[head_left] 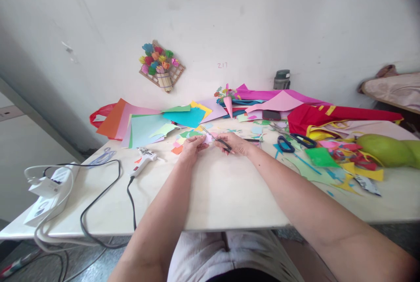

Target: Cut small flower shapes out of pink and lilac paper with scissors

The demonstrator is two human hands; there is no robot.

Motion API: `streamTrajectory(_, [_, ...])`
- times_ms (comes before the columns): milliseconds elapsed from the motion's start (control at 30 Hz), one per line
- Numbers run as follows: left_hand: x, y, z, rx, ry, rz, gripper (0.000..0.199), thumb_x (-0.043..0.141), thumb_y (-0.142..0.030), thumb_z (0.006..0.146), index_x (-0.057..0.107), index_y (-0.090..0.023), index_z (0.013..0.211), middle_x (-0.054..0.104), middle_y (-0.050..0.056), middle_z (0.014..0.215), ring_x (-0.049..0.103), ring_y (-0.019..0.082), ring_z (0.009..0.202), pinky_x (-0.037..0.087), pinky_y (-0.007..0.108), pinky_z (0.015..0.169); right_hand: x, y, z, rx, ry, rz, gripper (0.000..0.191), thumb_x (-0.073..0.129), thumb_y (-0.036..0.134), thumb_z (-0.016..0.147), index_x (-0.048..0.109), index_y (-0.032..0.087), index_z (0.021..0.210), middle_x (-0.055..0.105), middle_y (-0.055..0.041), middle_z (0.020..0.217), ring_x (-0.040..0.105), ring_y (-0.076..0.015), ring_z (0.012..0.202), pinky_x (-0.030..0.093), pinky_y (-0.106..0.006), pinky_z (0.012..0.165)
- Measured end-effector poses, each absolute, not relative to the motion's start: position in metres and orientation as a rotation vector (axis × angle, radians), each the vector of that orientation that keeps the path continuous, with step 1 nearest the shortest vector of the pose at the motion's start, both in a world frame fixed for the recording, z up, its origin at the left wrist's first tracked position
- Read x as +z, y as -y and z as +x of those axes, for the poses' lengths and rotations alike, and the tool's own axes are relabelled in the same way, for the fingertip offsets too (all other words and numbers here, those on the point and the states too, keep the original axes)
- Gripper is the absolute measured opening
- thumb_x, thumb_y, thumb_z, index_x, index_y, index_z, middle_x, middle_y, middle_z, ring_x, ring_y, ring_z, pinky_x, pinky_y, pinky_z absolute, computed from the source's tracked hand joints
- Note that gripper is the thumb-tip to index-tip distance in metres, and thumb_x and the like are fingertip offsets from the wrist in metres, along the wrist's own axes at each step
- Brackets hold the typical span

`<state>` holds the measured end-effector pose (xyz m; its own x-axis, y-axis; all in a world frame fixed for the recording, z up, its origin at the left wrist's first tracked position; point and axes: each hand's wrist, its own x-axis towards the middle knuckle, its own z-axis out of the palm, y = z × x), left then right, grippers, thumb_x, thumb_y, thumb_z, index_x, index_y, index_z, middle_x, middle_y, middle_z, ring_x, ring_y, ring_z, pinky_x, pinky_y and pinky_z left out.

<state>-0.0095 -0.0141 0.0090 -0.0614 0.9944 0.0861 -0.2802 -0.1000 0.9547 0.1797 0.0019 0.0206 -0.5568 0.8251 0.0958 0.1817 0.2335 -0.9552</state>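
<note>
My left hand [194, 147] pinches a small light purple piece of paper [208, 139] between thumb and fingers over the middle of the table. Just to the right, my right hand [232, 143] is closed around the dark handles of a small pair of scissors [223, 143]. The scissor blades point up and left, beside the purple paper; whether they touch it I cannot tell. Small cut paper pieces in orange, pink, yellow and green [177, 149] lie beyond and left of my left hand.
A white glue gun [143, 163] with a black cable and a power strip [52, 192] are at left. Coloured sheets [184, 117] line the back. Dark-handled scissors [285, 144], paper scraps, a phone [271, 115] and a green fruit [383, 149] are at right.
</note>
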Motion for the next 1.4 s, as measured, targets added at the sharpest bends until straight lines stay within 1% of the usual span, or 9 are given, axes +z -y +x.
streamTrajectory(233, [0.0073, 0.0134, -0.0106, 1.453, -0.962, 1.033, 0.040, 0.091, -0.039, 0.048, 0.067, -0.014, 0.067, 0.063, -0.001, 0.059, 0.060, 0.010, 0.054, 0.055, 0.026, 0.062, 0.0195, -0.0031, 0.1811, 1.364, 1.901, -0.911, 0.030, 0.069, 0.042, 0.076, 0.055, 0.016, 0.074, 0.054, 0.0049, 0.048, 0.044, -0.0057, 0.033, 0.026, -0.017, 0.030])
streamTrajectory(433, [0.0086, 0.0135, -0.0115, 1.442, -0.963, 1.002, 0.037, 0.089, -0.037, 0.053, 0.065, -0.015, 0.072, 0.069, 0.002, 0.065, 0.064, 0.012, 0.054, 0.056, 0.026, 0.060, 0.0181, -0.0046, 0.1813, 1.362, 1.907, -0.883, 0.032, 0.070, 0.044, 0.074, 0.056, 0.015, 0.072, 0.053, 0.0050, 0.048, 0.045, -0.0058, 0.033, 0.026, -0.017, 0.030])
streamTrajectory(533, [0.0086, 0.0137, -0.0117, 1.403, -0.935, 1.012, 0.036, 0.088, -0.035, 0.055, 0.066, -0.015, 0.075, 0.069, 0.001, 0.065, 0.062, 0.011, 0.051, 0.055, 0.025, 0.058, 0.0179, -0.0049, 0.1814, 1.356, 1.904, -0.884, 0.033, 0.070, 0.046, 0.073, 0.057, 0.015, 0.073, 0.052, 0.0050, 0.048, 0.046, -0.0066, 0.035, 0.026, -0.018, 0.031])
streamTrajectory(733, [0.0081, 0.0152, -0.0111, 1.361, -0.882, 1.053, 0.032, 0.088, -0.031, 0.057, 0.062, -0.014, 0.065, 0.062, -0.001, 0.057, 0.055, 0.008, 0.048, 0.054, 0.024, 0.060, 0.0208, -0.0029, 0.1814, 1.357, 1.903, -0.909, 0.036, 0.071, 0.047, 0.071, 0.055, 0.016, 0.071, 0.052, 0.0048, 0.048, 0.046, -0.0063, 0.035, 0.025, -0.018, 0.031])
streamTrajectory(833, [0.0083, 0.0147, -0.0114, 1.387, -0.920, 1.032, 0.033, 0.087, -0.030, 0.059, 0.058, -0.015, 0.064, 0.063, -0.001, 0.060, 0.058, 0.010, 0.052, 0.054, 0.026, 0.061, 0.0217, -0.0022, 0.1810, 1.356, 1.906, -0.923, 0.035, 0.071, 0.047, 0.071, 0.054, 0.016, 0.071, 0.052, 0.0050, 0.048, 0.045, -0.0063, 0.035, 0.024, -0.018, 0.031])
streamTrajectory(967, [0.0091, 0.0142, -0.0112, 1.399, -0.943, 1.011, 0.029, 0.084, -0.029, 0.063, 0.060, -0.015, 0.067, 0.068, 0.002, 0.066, 0.064, 0.013, 0.058, 0.055, 0.028, 0.065, 0.0220, -0.0017, 0.1806, 1.356, 1.898, -0.924, 0.035, 0.071, 0.046, 0.070, 0.055, 0.016, 0.072, 0.052, 0.0054, 0.049, 0.045, -0.0062, 0.035, 0.025, -0.018, 0.031])
streamTrajectory(1067, [0.0097, 0.0144, -0.0109, 1.407, -0.947, 0.997, 0.027, 0.084, -0.028, 0.064, 0.061, -0.014, 0.068, 0.069, 0.004, 0.068, 0.064, 0.013, 0.058, 0.055, 0.028, 0.067, 0.0225, -0.0011, 0.1808, 1.356, 1.909, -0.934, 0.035, 0.071, 0.047, 0.070, 0.055, 0.016, 0.072, 0.051, 0.0055, 0.048, 0.044, -0.0064, 0.034, 0.024, -0.018, 0.031])
streamTrajectory(1267, [0.0092, 0.0145, -0.0115, 1.431, -0.951, 0.978, 0.026, 0.084, -0.027, 0.064, 0.063, -0.014, 0.070, 0.070, 0.004, 0.068, 0.064, 0.012, 0.056, 0.055, 0.028, 0.066, 0.0228, -0.0005, 0.1811, 1.363, 1.909, -0.903, 0.037, 0.072, 0.048, 0.068, 0.055, 0.016, 0.071, 0.049, 0.0066, 0.047, 0.045, -0.0066, 0.036, 0.031, -0.019, 0.035])
streamTrajectory(1400, [0.0092, 0.0145, -0.0116, 1.437, -0.950, 0.980, 0.028, 0.084, -0.029, 0.063, 0.061, -0.014, 0.068, 0.070, 0.004, 0.068, 0.064, 0.012, 0.056, 0.056, 0.028, 0.068, 0.0227, -0.0005, 0.1807, 1.367, 1.900, -0.901, 0.037, 0.073, 0.048, 0.067, 0.055, 0.016, 0.070, 0.048, 0.0071, 0.047, 0.044, -0.0063, 0.036, 0.031, -0.019, 0.034])
